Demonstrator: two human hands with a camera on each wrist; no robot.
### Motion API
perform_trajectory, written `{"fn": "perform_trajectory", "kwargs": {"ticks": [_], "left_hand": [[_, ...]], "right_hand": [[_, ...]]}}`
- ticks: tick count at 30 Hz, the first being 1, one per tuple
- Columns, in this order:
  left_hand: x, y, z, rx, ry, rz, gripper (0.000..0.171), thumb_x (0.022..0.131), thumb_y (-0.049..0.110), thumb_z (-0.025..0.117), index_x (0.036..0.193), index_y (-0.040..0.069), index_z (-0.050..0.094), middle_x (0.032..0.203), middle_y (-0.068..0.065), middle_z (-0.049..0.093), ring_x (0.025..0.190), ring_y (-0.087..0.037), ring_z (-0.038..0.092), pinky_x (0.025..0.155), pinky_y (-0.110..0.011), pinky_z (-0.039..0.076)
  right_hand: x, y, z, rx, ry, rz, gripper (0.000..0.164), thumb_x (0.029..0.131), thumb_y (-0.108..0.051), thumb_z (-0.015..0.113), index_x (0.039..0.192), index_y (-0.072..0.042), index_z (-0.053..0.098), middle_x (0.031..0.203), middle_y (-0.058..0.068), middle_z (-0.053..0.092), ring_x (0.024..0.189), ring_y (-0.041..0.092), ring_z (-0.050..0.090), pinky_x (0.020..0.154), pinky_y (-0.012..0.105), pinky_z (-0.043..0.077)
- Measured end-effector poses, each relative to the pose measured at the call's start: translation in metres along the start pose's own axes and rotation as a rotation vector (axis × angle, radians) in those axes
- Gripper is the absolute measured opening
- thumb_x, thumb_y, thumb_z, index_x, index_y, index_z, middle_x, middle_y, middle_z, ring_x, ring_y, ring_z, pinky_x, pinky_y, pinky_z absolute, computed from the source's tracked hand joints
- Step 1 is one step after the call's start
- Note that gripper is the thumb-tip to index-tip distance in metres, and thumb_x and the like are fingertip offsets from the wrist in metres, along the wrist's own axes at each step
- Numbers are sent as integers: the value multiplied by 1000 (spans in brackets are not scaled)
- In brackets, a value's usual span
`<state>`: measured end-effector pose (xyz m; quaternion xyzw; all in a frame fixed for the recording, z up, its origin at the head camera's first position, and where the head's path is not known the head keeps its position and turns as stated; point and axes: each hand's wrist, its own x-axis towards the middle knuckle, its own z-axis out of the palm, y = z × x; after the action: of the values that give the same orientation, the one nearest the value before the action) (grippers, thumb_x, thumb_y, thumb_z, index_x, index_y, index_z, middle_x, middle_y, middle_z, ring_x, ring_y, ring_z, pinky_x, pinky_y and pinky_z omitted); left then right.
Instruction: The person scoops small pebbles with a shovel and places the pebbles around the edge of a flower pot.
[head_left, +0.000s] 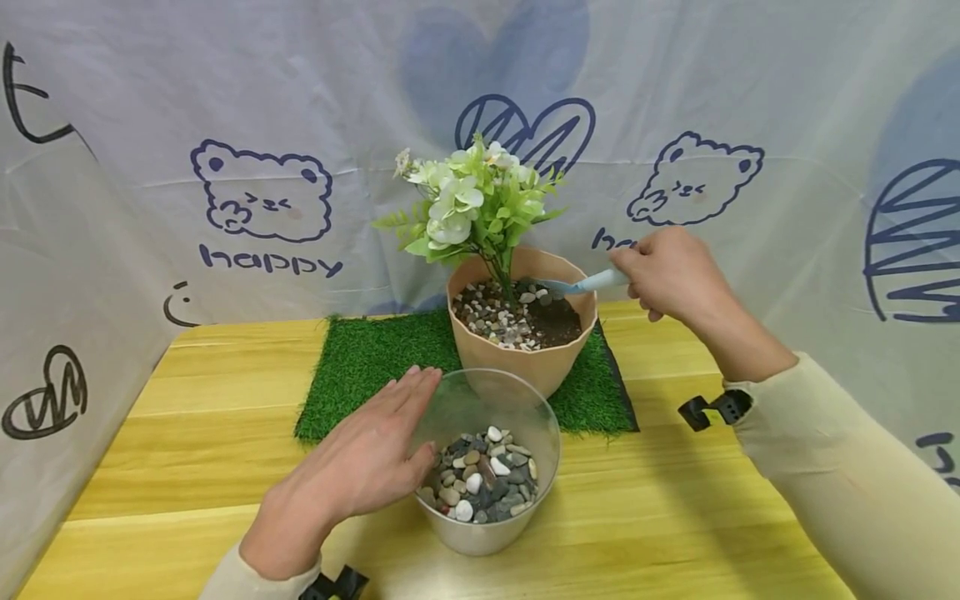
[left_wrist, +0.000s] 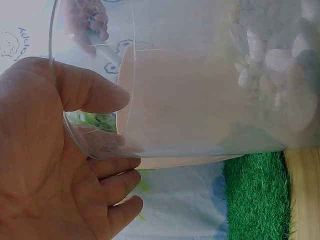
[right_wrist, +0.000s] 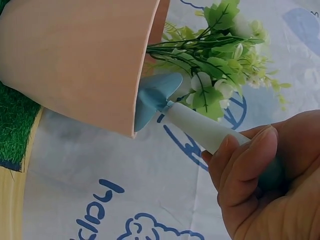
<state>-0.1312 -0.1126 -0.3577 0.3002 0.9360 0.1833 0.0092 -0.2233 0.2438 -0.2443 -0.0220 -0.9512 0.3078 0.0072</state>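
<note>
My right hand grips the pale handle of a small blue garden trowel, its blade dipping inside the rim of a peach flowerpot. White and tan pebbles cover part of the dark soil there, around the stems of a white-flowered plant. Nearer to me stands a clear plastic tub with mixed grey, white and tan stones in its bottom. My left hand is at the tub's left side, fingers extended along the rim and thumb overlapping the wall.
The pot stands on a green artificial turf mat on a yellow wooden table. Behind and to the sides hangs a pale cloth printed with bears and hearts, close behind the pot.
</note>
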Motion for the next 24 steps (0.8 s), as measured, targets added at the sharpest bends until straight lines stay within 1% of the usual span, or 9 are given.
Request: {"fn": "perform_trajectory", "kwargs": {"ticks": [4, 7, 9, 11, 15, 18, 20, 22, 24], "left_hand": [[0, -1, 2, 0, -1, -7, 80, 101, 30, 60, 167, 2, 24, 173, -15, 26, 161, -33, 24, 132, -51, 23], [1, -1, 3, -2, -11, -17, 81, 101, 31, 61, 167, 3, 24, 173, -14, 25, 161, -31, 23, 132, -50, 22], [2, -1, 4, -6, -19, -22, 81, 101, 31, 61, 167, 4, 23, 174, -13, 24, 162, -31, 22, 133, -49, 21], [2, 0, 4, -8, -21, -20, 81, 101, 31, 60, 167, 4, 23, 174, -14, 24, 162, -31, 22, 133, -49, 21], [2, 1, 3, -2, -20, -17, 80, 101, 29, 60, 167, 3, 22, 174, -14, 24, 162, -31, 21, 133, -50, 21], [2, 0, 3, 4, -17, -14, 80, 101, 28, 59, 167, 2, 22, 174, -15, 23, 162, -31, 21, 133, -50, 21], [1, 0, 2, 6, -12, -10, 79, 101, 27, 59, 167, 2, 23, 173, -15, 24, 162, -32, 22, 132, -50, 21], [1, -1, 1, 7, -6, -7, 79, 102, 27, 58, 167, 1, 23, 173, -15, 24, 162, -32, 22, 132, -50, 21], [1, -1, 1, 3, -2, -5, 78, 102, 27, 58, 167, 1, 23, 173, -15, 25, 162, -32, 22, 132, -51, 21]], "right_hand": [[-5, 2, 0, -12, 22, -20, 47, 108, -36, 53, 95, 3, 76, 70, 9, 69, 51, 21, 61, 49, 35, 57], [-17, 4, -2, -34, 40, -31, 48, 108, -39, 53, 103, 3, 76, 72, 9, 70, 53, 22, 63, 48, 36, 55], [-29, 5, -3, -43, 43, -38, 50, 108, -40, 52, 112, 4, 75, 75, 10, 71, 55, 23, 64, 48, 36, 55], [-45, 5, -6, -56, 44, -47, 50, 108, -42, 52, 118, 2, 74, 77, 10, 71, 56, 23, 64, 47, 35, 55], [-81, 1, -11, -73, 57, -87, 47, 108, -44, 54, 116, -3, 75, 75, 9, 69, 55, 22, 62, 44, 33, 51], [-105, -5, -12, -94, 79, -145, 40, 107, -42, 59, 114, -7, 77, 72, 6, 67, 52, 19, 56, 39, 31, 44], [-117, -10, -9, -128, 88, -196, 34, 106, -41, 62, 114, -12, 78, 73, 3, 65, 50, 16, 50, 38, 30, 39], [-126, -16, -4, -165, 91, -266, 26, 105, -37, 65, 110, -15, 80, 72, -1, 64, 50, 14, 46, 39, 29, 37], [-130, -22, 3, -201, 65, -324, 22, 105, -35, 66, 109, -18, 80, 72, -5, 62, 52, 13, 44, 41, 28, 37]]}}
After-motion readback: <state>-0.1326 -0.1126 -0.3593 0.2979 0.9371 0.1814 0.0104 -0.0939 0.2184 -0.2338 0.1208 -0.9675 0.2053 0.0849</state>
